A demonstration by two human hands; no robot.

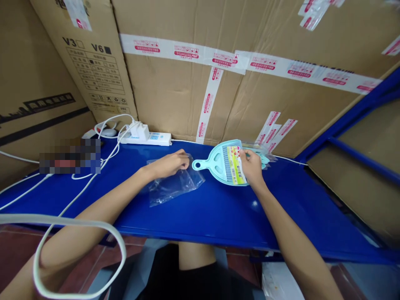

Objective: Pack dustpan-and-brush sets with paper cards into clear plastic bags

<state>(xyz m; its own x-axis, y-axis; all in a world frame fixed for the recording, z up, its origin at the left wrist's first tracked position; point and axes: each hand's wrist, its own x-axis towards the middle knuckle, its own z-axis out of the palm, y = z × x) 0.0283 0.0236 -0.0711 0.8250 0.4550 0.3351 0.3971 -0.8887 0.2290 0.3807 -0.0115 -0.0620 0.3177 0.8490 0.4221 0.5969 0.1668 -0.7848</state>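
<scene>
A light-blue dustpan (213, 164) with a small brush (227, 166) set in it lies just over the blue table, its looped handle pointing left. A yellow-green printed label (236, 165) spans the brush. My right hand (251, 167) is closed on the dustpan's right side, thumb by the label. To the left, my left hand (175, 164) is closed on a clear plastic bag (175, 189), which spreads limp on the tabletop. Behind my right hand, more light-blue plastic (265, 159) shows with clear wrapping; my hand partly hides it.
A white power strip (161, 138) with plugs stands along the back of the blue table (200, 218). White cables (120, 246) loop across the left side and foreground. A large cardboard box (175, 91) walls the back. Blue metal bars (350, 112) frame the right.
</scene>
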